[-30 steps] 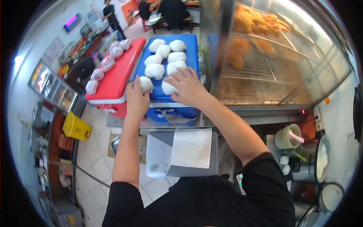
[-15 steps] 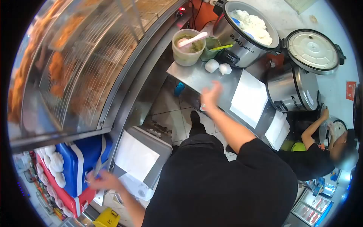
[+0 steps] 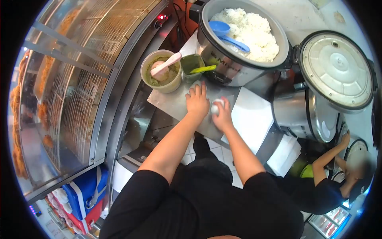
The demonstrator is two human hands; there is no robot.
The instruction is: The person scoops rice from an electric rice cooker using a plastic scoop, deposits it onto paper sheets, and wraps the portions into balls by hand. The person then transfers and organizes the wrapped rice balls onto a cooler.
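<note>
My left hand reaches over the steel counter, its fingers spread at a small white wrapped bundle that they partly cover. Beside it, my right hand has its fingers curled round a second white wrapped bundle, low over the counter. Just beyond my left hand stand a tub of greenish sauce with a pink-handled ladle and a small green container with a yellow-green spoon. White paper sheets lie right of my right hand.
An open rice cooker full of white rice, with a blue scoop, stands behind the counter. A closed cooker and a loose lid are at the right. The food display case borders the left. A co-worker works at far right.
My left hand has moved from beside the lower-left coolers up to the counter. My right hand has closed round one of the white bundles. The view has shifted, bringing the cookers nearer.
</note>
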